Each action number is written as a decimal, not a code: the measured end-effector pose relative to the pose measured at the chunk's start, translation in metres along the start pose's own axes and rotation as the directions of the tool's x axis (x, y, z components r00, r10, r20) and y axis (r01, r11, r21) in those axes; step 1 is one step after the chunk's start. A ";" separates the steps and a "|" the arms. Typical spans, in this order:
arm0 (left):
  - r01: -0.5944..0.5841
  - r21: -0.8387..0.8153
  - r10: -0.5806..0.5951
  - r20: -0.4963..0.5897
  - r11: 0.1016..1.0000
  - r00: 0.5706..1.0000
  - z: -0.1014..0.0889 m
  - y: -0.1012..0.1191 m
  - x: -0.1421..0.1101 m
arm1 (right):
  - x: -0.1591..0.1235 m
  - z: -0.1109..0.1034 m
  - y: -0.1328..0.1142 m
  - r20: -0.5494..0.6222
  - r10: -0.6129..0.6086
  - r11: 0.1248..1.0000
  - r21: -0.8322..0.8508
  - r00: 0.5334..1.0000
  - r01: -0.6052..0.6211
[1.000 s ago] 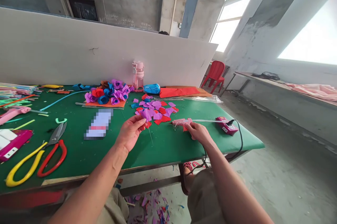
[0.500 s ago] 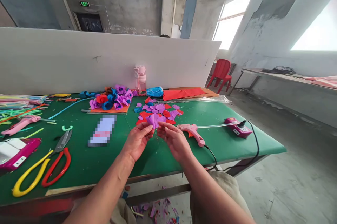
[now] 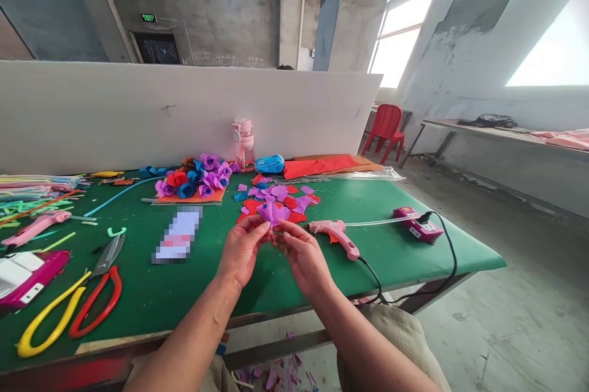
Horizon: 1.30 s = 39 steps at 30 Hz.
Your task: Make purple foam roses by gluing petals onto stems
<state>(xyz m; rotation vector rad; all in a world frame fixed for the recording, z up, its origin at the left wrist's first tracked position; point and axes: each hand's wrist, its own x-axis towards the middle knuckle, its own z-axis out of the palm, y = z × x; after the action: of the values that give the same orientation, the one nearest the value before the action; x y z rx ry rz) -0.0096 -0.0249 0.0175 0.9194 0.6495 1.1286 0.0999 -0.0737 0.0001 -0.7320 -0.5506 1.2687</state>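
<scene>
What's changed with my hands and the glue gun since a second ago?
Your right hand let go of the pink glue gun, which now lies on the table, and moved left to the base of the purple paper petals. Your left hand still holds those petals; the scissors and pink bottle stayed put.

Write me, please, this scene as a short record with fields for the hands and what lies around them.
Left hand: pinches purple flower at its base
Right hand: close beside that base; contact unclear
Right of hands: pink glue gun, lying on green table
Just beyond: loose petals, purple, red and blue
Left: yellow-and-red-handled scissors
Farther back: cluster of flowers, pink bottle, blue pouch
</scene>
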 end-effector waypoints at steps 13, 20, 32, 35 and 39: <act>-0.021 0.007 0.021 -0.036 1.000 0.999 0.003 -0.002 -0.001 | -0.007 0.005 -0.002 0.002 -0.063 0.990 -0.125 0.998 0.063; -0.048 -0.005 0.047 -0.099 0.999 0.994 0.005 -0.002 -0.002 | -0.009 0.004 0.006 0.084 -0.317 0.850 -0.417 0.945 0.322; -0.075 0.057 0.082 -0.129 0.996 0.988 0.007 -0.006 -0.002 | -0.014 0.000 0.007 0.254 -0.461 0.569 -0.651 0.850 0.503; -0.063 0.041 0.068 -0.133 0.997 0.989 0.007 -0.007 -0.001 | -0.014 0.000 0.008 0.254 -0.458 0.549 -0.673 0.852 0.496; -0.044 -0.032 0.041 -0.099 0.999 0.994 0.005 -0.006 0.000 | -0.014 0.001 0.000 0.237 -0.466 0.568 -0.658 0.852 0.494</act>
<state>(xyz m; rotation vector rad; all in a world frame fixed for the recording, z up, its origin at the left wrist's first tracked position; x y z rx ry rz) -0.0022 -0.0275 0.0145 0.8563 0.6916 1.2256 0.0956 -0.0870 0.0010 -1.0923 -1.2198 0.5133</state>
